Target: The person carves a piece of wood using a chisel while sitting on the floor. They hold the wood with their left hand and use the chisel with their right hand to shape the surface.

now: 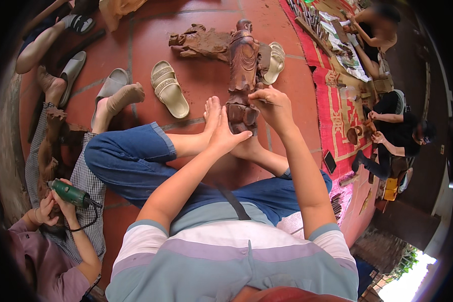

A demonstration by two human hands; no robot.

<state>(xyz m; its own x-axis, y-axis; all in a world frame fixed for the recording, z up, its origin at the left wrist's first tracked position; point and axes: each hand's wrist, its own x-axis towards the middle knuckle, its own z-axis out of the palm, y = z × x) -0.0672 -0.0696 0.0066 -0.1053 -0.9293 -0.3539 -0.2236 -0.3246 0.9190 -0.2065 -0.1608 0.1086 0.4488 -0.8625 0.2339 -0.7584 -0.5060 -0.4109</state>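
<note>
A dark brown wooden statue (242,65) of a robed figure lies on the tiled floor in front of me, head away and base toward my crossed legs. Its base is next to my bare feet. My left hand (225,135) holds the base at its left side, fingers along the wood and thumb spread across the near end. Beside the statue's lower right, my right hand (274,105) is closed in a pinch on a thin, stick-like tool (270,102). The tool's tip is hidden by my fingers, close to the carved wood.
A rough wood piece (199,42) lies left of the statue. Beige slides (169,90) stand on either side. At left, a person holds a green power tool (68,193). On the right are a red patterned mat (332,108), a phone (329,162), hand tools (309,22) and other people working.
</note>
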